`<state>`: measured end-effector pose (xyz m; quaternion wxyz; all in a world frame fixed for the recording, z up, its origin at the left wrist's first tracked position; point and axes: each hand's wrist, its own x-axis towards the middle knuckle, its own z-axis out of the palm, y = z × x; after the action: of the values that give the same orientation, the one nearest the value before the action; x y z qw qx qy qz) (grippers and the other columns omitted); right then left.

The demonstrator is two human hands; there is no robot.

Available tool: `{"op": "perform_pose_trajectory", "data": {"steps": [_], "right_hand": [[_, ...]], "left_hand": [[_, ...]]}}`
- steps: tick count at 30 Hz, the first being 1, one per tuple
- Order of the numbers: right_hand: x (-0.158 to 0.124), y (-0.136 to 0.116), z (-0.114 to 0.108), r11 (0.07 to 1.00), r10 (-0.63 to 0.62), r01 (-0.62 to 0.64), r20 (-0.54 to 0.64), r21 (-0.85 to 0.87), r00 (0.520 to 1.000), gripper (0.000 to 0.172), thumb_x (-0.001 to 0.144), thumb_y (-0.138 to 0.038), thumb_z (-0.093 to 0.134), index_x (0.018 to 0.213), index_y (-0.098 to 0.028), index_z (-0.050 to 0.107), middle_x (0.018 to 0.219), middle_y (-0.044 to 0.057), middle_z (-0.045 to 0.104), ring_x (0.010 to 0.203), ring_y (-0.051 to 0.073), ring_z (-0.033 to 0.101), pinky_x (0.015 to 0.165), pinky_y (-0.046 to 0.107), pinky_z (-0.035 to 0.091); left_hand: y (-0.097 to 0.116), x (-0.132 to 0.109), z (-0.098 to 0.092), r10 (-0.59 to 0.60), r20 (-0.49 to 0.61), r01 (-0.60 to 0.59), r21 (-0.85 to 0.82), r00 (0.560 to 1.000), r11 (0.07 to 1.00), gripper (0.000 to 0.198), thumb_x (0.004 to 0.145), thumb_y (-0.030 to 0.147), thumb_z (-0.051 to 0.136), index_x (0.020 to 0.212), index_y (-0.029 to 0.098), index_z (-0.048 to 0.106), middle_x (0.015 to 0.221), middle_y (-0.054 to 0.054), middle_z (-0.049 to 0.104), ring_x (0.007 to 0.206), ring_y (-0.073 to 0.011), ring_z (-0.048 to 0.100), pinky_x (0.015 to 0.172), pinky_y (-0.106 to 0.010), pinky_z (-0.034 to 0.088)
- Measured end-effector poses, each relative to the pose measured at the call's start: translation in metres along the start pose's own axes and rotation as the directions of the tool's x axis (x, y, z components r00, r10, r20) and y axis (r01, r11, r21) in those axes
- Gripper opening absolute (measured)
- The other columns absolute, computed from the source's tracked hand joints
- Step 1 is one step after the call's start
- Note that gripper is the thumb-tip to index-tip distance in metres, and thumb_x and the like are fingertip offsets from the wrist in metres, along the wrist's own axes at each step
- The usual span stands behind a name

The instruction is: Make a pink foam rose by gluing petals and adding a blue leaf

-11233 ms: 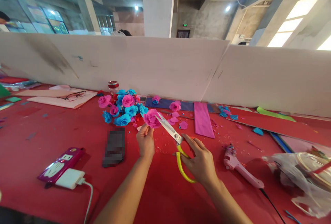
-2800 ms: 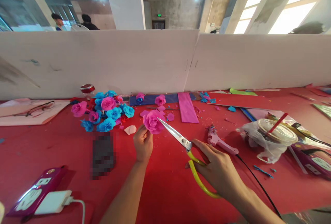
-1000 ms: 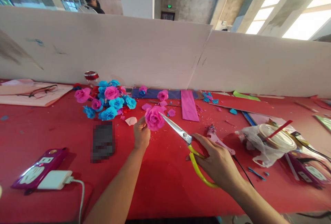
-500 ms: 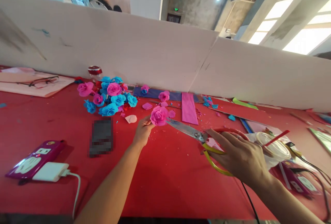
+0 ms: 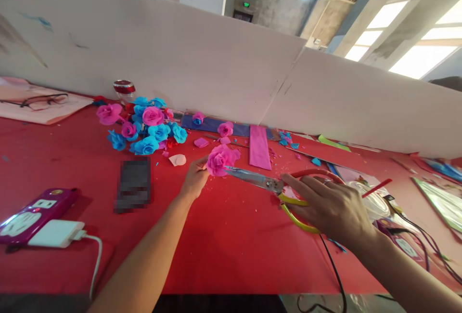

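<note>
Fingers closed behind it, my left hand (image 5: 197, 176) holds up a pink paper flower (image 5: 219, 160) over the red table. My right hand (image 5: 332, 207) grips scissors (image 5: 258, 179) with red and yellow handles. The blade tips touch or overlap the flower's right petals; whether the blades are parted there I cannot tell. Just beyond the flower lie another pink flower (image 5: 225, 129), a loose pink petal (image 5: 201, 142) and a pink paper strip (image 5: 260, 148). A bunch of blue, pink and red paper flowers (image 5: 146, 127) stands to the left.
At left are a dark pixelated object (image 5: 133, 185), a purple power strip (image 5: 39, 212) with a white charger (image 5: 57, 232), and eyeglasses (image 5: 36, 102) on paper. To the right are a lidded cup (image 5: 370, 200) and cables. A low white partition (image 5: 180, 58) borders the table's back.
The scissor tips have moved from beside the flower onto its right petals. The flower has tilted slightly, and the whole view has shifted a little.
</note>
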<state>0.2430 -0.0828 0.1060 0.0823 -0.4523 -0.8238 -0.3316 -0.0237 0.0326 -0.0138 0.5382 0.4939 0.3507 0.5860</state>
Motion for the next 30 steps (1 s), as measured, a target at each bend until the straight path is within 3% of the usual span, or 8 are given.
{"op": "perform_pose_trajectory", "data": {"steps": [14, 20, 30], "right_hand": [[0.0012, 0.0002, 0.0054, 0.999, 0.029, -0.029, 0.036, 0.022, 0.999, 0.044, 0.079, -0.048, 0.057, 0.119, -0.031, 0.059, 0.074, 0.000, 0.069, 0.056, 0.014, 0.060, 0.048, 0.025, 0.033], [0.0039, -0.0004, 0.0024, 1.000, -0.015, 0.015, -0.009, 0.023, 1.000, 0.044, 0.080, -0.047, 0.058, 0.119, -0.028, 0.059, 0.074, 0.001, 0.070, 0.057, 0.015, 0.060, 0.049, 0.025, 0.032], [0.0062, -0.0016, 0.0015, 0.998, -0.060, 0.059, 0.014, 0.028, 0.998, 0.042, 0.082, -0.043, 0.057, 0.118, -0.023, 0.058, 0.082, 0.001, 0.071, 0.064, 0.015, 0.064, 0.049, 0.025, 0.036]], "left_hand": [[0.0022, -0.0007, 0.0026, 0.002, 0.000, -0.002, -0.009, 1.000, 1.000, 0.022, 0.065, 0.027, 0.065, 0.085, 0.020, 0.071, 0.079, -0.005, 0.072, 0.088, -0.0230, 0.063, 0.076, -0.032, 0.047], [0.0001, -0.0003, 0.0017, 0.050, 0.042, -0.048, -0.048, 0.998, 0.998, 0.018, 0.066, 0.025, 0.066, 0.083, 0.019, 0.072, 0.080, -0.005, 0.073, 0.087, -0.0222, 0.064, 0.079, -0.032, 0.047], [-0.0026, -0.0003, -0.0009, 0.064, 0.054, -0.063, -0.012, 0.997, 0.998, 0.019, 0.071, 0.025, 0.062, 0.085, 0.018, 0.071, 0.077, -0.005, 0.072, 0.083, -0.0211, 0.063, 0.075, -0.030, 0.047]]}}
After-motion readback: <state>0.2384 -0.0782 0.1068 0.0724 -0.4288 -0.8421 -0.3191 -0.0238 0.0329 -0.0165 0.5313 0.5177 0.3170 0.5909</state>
